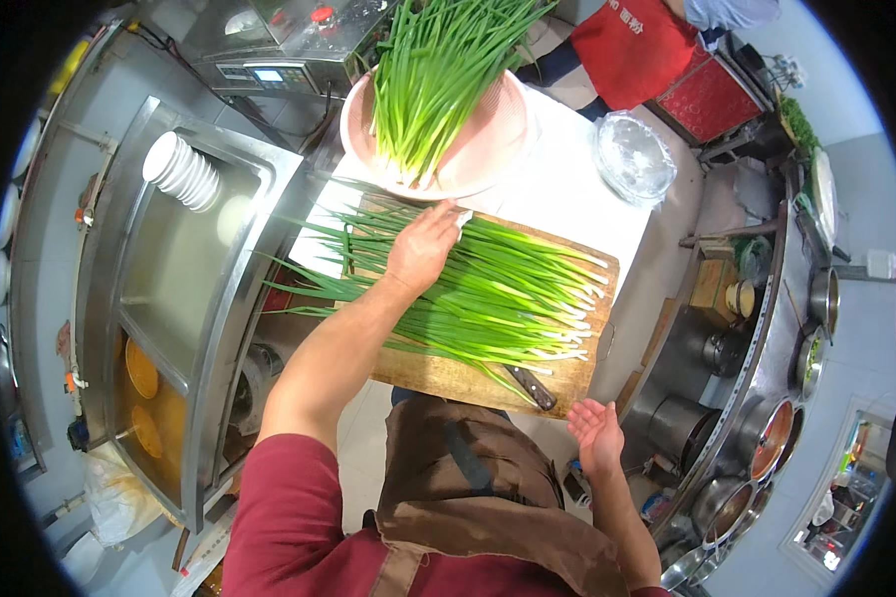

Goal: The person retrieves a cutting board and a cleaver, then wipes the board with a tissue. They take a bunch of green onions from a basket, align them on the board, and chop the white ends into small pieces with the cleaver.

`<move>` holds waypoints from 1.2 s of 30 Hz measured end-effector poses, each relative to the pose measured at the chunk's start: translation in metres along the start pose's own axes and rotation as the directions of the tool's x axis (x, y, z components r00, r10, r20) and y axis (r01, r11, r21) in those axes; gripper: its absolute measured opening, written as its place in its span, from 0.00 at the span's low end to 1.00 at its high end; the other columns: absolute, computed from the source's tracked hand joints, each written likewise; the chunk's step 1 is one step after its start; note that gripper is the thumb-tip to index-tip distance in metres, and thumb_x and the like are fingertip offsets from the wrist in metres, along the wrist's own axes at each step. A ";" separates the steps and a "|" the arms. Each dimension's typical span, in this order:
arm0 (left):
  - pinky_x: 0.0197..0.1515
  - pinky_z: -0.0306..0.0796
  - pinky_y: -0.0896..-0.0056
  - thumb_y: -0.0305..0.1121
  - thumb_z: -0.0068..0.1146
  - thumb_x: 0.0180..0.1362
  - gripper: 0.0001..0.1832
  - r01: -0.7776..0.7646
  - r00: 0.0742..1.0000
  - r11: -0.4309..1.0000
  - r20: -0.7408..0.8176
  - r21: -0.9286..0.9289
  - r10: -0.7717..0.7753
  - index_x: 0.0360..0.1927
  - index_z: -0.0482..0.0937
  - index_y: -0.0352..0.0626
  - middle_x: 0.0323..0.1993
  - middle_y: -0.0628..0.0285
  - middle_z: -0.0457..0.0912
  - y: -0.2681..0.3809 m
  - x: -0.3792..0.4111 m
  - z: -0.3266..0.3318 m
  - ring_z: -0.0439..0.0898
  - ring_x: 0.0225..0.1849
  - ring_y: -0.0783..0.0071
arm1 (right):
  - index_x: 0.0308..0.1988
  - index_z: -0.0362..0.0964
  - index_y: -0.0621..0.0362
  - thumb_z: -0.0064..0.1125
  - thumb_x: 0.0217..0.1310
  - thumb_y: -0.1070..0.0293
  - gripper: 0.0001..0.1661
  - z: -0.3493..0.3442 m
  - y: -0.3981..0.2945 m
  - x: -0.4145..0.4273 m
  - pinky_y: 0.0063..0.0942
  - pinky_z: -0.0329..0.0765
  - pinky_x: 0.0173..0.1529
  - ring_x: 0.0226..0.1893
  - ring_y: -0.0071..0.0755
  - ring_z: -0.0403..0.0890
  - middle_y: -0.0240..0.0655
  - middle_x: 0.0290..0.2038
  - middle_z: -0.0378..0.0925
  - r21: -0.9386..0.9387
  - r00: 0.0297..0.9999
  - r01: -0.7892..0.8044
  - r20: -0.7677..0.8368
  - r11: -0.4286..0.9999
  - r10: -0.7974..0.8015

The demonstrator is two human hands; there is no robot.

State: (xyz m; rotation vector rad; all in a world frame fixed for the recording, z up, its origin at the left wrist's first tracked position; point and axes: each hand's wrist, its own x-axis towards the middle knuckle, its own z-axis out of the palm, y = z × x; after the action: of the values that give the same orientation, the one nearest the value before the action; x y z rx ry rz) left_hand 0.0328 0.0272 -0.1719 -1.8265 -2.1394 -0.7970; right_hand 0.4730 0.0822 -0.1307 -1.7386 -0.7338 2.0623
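Long green onions point(508, 276) lie spread across a wooden cutting board point(425, 369), white root ends to the right and green tops hanging past its left side. My left hand point(422, 250) rests over their far part, palm down. Against its fingertips is a small white piece point(463, 222), too unclear to name; whether the fingers grip anything is hard to see. A knife with a dark riveted handle point(534, 388) lies near the board's front right corner, its blade hidden under the onions. Just off that corner, my right hand point(596, 434) is turned palm up and holds nothing.
Beyond the board, a pink colander point(511, 142) holds more green onions point(440, 89) on a white table point(567, 201). A plastic-wrapped bundle point(635, 158) sits to its right. Left is a steel sink point(216, 298) with stacked white dishes point(183, 172). Another person in a red apron point(635, 52) stands far off.
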 end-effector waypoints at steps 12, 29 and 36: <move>0.58 0.74 0.61 0.26 0.50 0.58 0.12 0.128 0.988 0.992 0.087 -0.016 -0.126 0.45 0.79 0.39 0.49 0.55 0.83 -0.039 -0.029 0.011 0.79 0.56 0.59 | 0.52 0.67 0.64 0.32 0.76 0.46 0.31 0.008 0.001 -0.002 0.34 0.78 0.46 0.43 0.41 0.82 0.46 0.46 0.79 -0.048 1.000 0.005 0.004 0.999 -0.004; 0.64 0.70 0.57 0.25 0.49 0.59 0.13 0.104 0.984 0.992 0.150 -0.075 -0.092 0.46 0.79 0.36 0.52 0.51 0.81 0.018 -0.003 0.041 0.78 0.58 0.56 | 0.67 0.59 0.57 0.54 0.67 0.56 0.34 0.150 -0.056 0.062 0.48 0.54 0.72 0.70 0.50 0.57 0.48 0.69 0.56 -0.714 0.517 0.646 0.670 -0.271 -0.533; 0.54 0.75 0.59 0.26 0.45 0.61 0.13 0.348 0.884 0.928 0.282 0.135 -0.373 0.46 0.78 0.36 0.48 0.49 0.81 -0.059 -0.047 -0.032 0.80 0.50 0.53 | 0.73 0.48 0.48 0.47 0.68 0.41 0.43 0.173 -0.068 0.114 0.53 0.40 0.76 0.76 0.50 0.40 0.42 0.75 0.42 -0.664 0.636 0.534 0.723 -0.523 -0.269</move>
State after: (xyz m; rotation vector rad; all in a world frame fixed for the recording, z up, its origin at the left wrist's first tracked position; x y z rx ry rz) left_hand -0.0204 -0.0343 -0.1842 -1.6167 -2.7198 -0.5087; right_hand 0.2777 0.1730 -0.1621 -0.8612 -3.2090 0.4458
